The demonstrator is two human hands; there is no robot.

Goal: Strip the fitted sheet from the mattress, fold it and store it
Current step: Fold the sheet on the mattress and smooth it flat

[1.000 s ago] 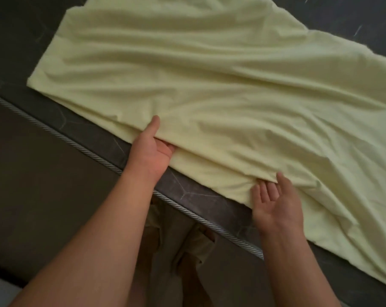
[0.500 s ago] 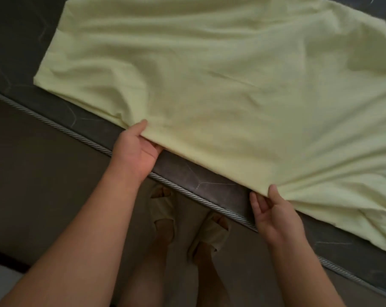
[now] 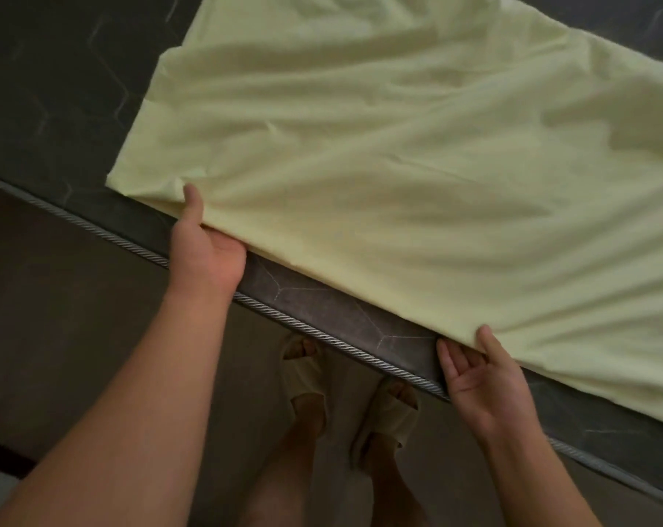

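pale yellow sheet on a dark mattress, near edge held in both hands

sheet (image 3: 398, 165): pale yellow-green, creased, spread over the top of the grey mattress (image 3: 322, 310); its near edge runs slantwise just inside the mattress's twisted cord border (image 3: 132, 247), with a bare strip of mattress showing between the two. left hand (image 3: 204, 252): thumb lying on top of the sheet near its left corner, fingers hidden beneath the cloth, pinching the edge. right hand (image 3: 478, 378): palm up, further right along the same edge, thumb over the cloth and fingers tucked under it, grasping the edge. between the forearms, below the border: two feet in light slippers (image 3: 307, 374).
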